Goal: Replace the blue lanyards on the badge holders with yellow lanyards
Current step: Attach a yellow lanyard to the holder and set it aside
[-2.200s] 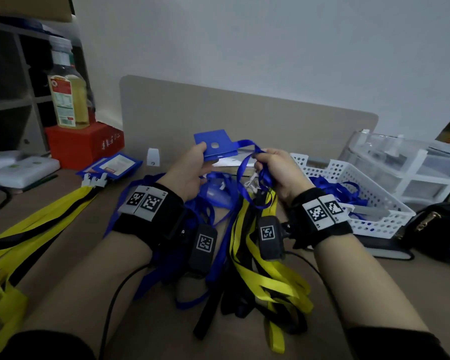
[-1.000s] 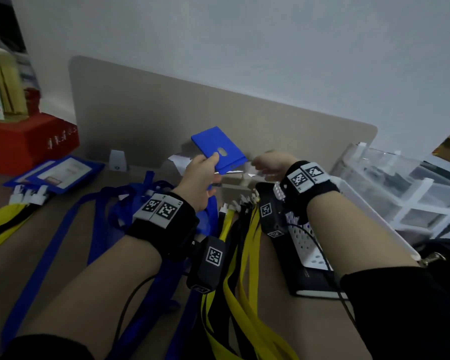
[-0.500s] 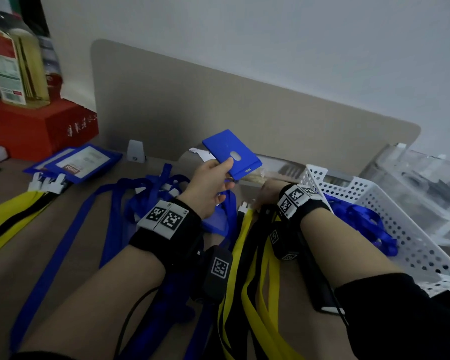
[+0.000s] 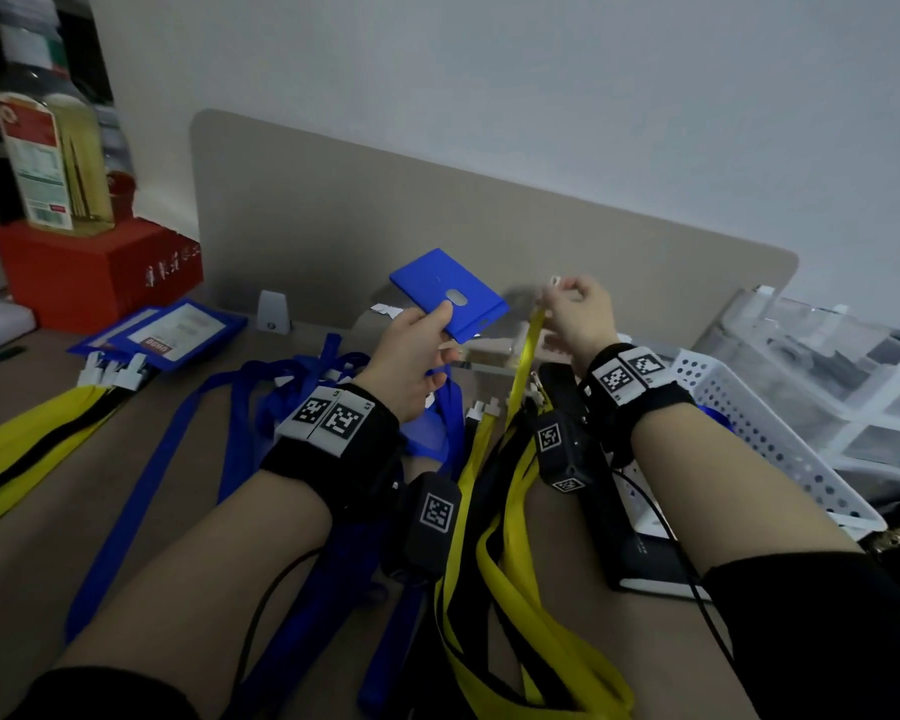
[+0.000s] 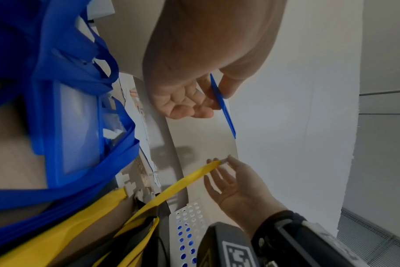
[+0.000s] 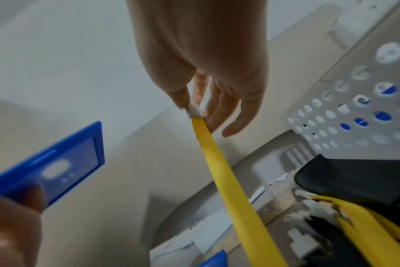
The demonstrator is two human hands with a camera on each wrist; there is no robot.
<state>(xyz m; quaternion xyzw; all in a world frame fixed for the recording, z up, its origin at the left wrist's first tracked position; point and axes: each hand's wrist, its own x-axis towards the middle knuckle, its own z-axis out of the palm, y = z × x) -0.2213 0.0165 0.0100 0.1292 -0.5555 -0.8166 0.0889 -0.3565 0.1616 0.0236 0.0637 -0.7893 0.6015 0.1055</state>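
My left hand [image 4: 417, 350] pinches a blue badge holder [image 4: 448, 292] by its near edge and holds it up above the desk; the left wrist view shows the badge holder [image 5: 223, 106] edge-on between thumb and fingers. My right hand [image 4: 575, 309] pinches the white clip end [image 6: 193, 111] of a yellow lanyard [image 4: 525, 356], lifted just right of the holder. That yellow lanyard [image 6: 228, 182] runs taut down to the pile of yellow and black lanyards [image 4: 510, 563]. Loose blue lanyards [image 4: 230, 433] lie on the desk under my left arm.
A white perforated basket [image 4: 780, 433] with blue lanyards stands at the right, clear drawers [image 4: 853, 366] behind it. More badge holders [image 4: 172, 330] and yellow lanyards [image 4: 27, 449] lie at the left, by a red box [image 4: 94, 272] bearing a bottle. A beige divider [image 4: 437, 226] backs the desk.
My right hand dropped into the lanyard pile, then came up pinching the clip end of a yellow lanyard beside the badge holder. The left hand kept the holder raised.
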